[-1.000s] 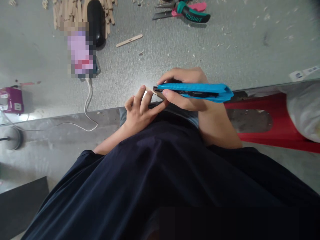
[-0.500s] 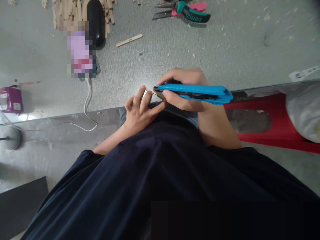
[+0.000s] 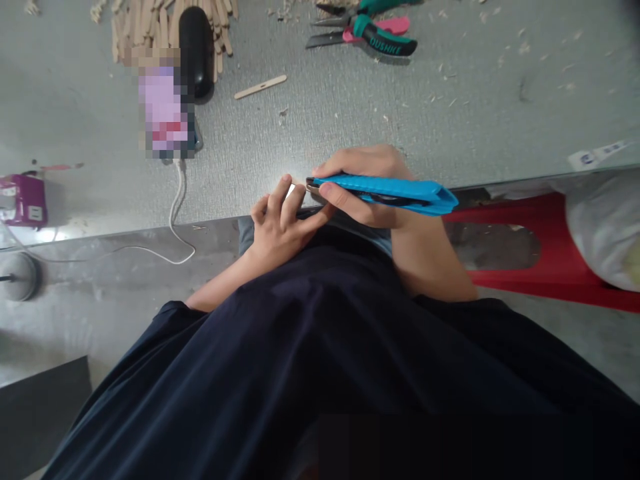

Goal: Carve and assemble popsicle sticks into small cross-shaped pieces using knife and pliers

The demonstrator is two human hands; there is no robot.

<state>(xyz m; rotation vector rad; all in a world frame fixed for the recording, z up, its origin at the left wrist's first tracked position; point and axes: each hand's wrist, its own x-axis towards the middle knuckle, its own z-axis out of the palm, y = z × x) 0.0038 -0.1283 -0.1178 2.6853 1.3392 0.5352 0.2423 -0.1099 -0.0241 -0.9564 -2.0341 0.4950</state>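
A blue utility knife (image 3: 385, 185) is gripped in my right hand (image 3: 377, 159), its dark tip pointing left toward my other hand. My left hand (image 3: 280, 223) is at the table's front edge, with fingers bent down onto a pale, thin wooden stick (image 3: 296, 181). Only a small bit of that stick shows between the fingers and the knife tip; the blade itself is hard to make out. Farther back on the table lies a loose craft stick (image 3: 261, 87) with a small dark slot in its middle.
Behind are a pile of craft sticks (image 3: 150, 27), a black case (image 3: 196, 53) and a phone (image 3: 165, 110) on a white cable (image 3: 175, 200). Green-handled pliers (image 3: 385, 40) lie across a pink-handled tool (image 3: 395, 27). A purple box (image 3: 25, 200) sits left; a red stool (image 3: 555, 233) stands right.
The knife tip has shifted slightly left and its rear end has dipped lower. My left hand has stayed nearly still. The view has tilted a little.
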